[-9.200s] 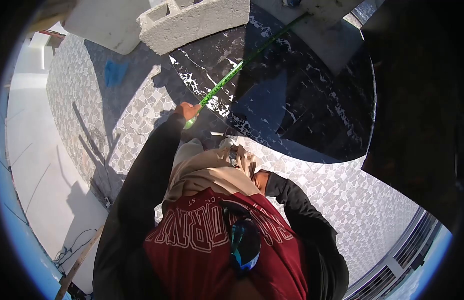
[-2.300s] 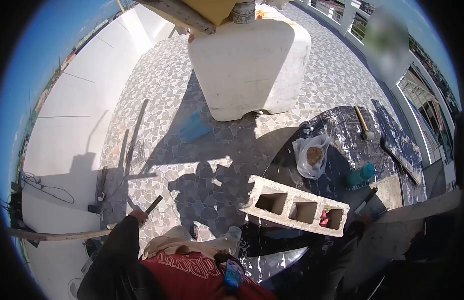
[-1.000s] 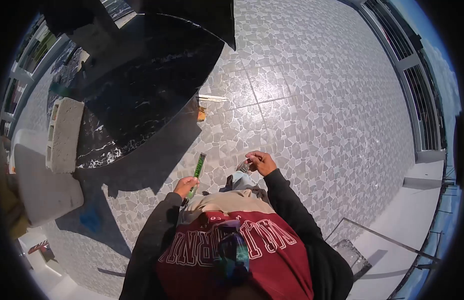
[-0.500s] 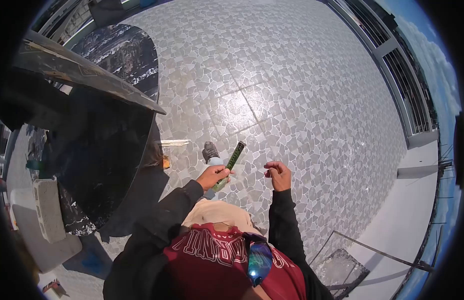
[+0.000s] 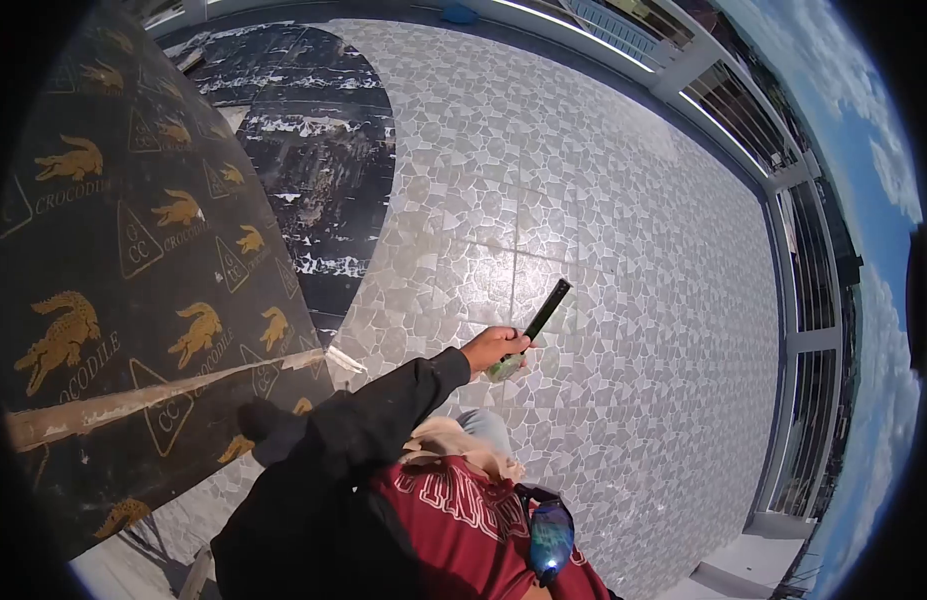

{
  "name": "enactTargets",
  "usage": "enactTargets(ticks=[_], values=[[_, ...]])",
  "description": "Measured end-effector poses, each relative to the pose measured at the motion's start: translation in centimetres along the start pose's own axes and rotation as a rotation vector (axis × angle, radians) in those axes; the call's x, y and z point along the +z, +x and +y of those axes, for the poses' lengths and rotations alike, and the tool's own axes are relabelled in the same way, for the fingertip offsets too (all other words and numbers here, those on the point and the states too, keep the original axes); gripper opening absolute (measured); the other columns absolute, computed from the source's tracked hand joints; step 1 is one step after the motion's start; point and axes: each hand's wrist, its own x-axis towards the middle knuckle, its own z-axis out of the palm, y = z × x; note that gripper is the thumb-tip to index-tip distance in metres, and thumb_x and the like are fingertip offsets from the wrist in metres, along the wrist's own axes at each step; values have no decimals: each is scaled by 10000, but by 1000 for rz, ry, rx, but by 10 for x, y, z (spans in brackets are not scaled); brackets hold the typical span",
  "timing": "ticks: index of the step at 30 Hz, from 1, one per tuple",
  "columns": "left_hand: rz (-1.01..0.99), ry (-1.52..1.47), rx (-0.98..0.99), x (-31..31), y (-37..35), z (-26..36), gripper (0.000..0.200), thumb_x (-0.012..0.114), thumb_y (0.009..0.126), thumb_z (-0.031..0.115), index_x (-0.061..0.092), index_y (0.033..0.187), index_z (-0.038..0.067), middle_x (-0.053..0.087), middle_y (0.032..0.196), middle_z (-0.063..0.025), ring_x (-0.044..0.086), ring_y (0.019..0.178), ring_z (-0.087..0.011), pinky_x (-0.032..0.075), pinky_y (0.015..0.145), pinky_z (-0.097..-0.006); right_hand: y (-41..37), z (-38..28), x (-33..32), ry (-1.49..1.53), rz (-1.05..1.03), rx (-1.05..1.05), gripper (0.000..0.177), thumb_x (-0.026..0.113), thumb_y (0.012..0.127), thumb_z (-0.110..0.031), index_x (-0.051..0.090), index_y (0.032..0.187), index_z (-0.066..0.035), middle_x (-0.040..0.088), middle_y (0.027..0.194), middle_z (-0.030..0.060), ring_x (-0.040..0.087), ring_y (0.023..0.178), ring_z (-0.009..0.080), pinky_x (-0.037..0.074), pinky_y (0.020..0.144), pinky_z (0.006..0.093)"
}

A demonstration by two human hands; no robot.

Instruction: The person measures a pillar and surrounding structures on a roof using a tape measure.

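Observation:
My left hand (image 5: 491, 350) is wrapped round a slim black-and-green tool (image 5: 548, 309). The tool's long dark bar points up and to the right from my fist, and a pale green end shows below my fingers. I cannot make out its exact kind. Beneath it is the floor with a grey-and-white stone pattern (image 5: 623, 400). My left forearm passes over the lower corner of a big dark board (image 5: 173, 260) printed with gold crocodiles. My right hand is out of the picture.
The board rises tall on my left. Beyond it a worn black sheet with a curved edge (image 5: 333, 150) lies at floor level. A white wall with railings (image 5: 813, 290) runs along the far and right sides. Sunglasses (image 5: 551, 540) hang from my red shirt.
The view has turned, and the crocodile-printed face of the board now fills the left side. My left hand still holds the tool. My right hand, seen earlier beside it, has left the view.

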Motion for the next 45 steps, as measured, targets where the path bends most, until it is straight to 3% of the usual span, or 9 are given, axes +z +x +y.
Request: enactTargets(ticks=[9,14,21,27,30,32,35,41,45], values=[[268,-164,32,-114,181,109,263,515,934,283,612,922,39,619,816,-52,576,681,-105,463,605,-249,106,-367,88,-138,-78,-59,227,550,848,-153,551,1025,-11,624,730,185,546,445,240,422,366,360],[492,-174,218,-167,268,206,273,493,945,296,603,943,47,588,854,-38,562,747,-122,496,620,-300,156,-705,168,-334,-66,-249,247,539,851,-150,531,1058,-14,624,747,198,548,451,255,416,362,374],[787,-327,502,-236,305,363,288,499,941,314,605,947,47,572,884,-46,559,769,-132,516,593,-334,-78,-1148,502,-463,-375,-1064,202,511,860,-213,521,983,-52,630,748,161,577,504,237,457,395,354],[667,-688,629,-359,366,475,286,482,945,332,548,1004,61,588,925,-73,588,854,-191,511,688,-422,-191,-1222,730,-741,-690,-1468,214,447,881,-155,565,1031,-59,637,771,128,572,488,195,461,414,304],[674,-804,645,-415,392,552,275,472,946,350,549,991,91,596,921,-57,593,842,-185,505,693,-427,-160,-1241,783,-1095,-611,-1123,291,394,863,-26,554,1103,-64,636,835,175,617,567,248,488,447,344],[635,-849,656,-450,405,600,273,472,942,371,549,995,115,604,910,-45,599,834,-178,500,712,-420,-123,-1266,779,-1189,-763,-840,272,445,911,-180,524,1146,-69,641,927,196,626,638,296,490,496,391],[712,-865,751,-487,400,666,270,485,936,369,540,1012,116,605,900,-40,600,849,-177,486,767,-411,-102,-1285,777,-1144,-470,-598,299,433,915,-227,511,1160,-72,638,943,197,624,670,304,495,523,408],[912,-1017,825,-597,391,726,240,500,923,373,529,1006,151,589,920,-31,582,884,-170,454,817,-421,-68,-1383,859,-833,-203,-391,365,410,924,-320,485,1187,-78,632,975,199,621,732,319,503,578,442],[1028,-1222,976,-681,392,754,190,492,924,348,523,977,169,582,893,-36,575,842,-178,460,796,-428,-70,-1482,1015,-789,-208,-388,413,395,930,-382,468,1205,-82,627,997,200,619,774,330,509,614,464]])
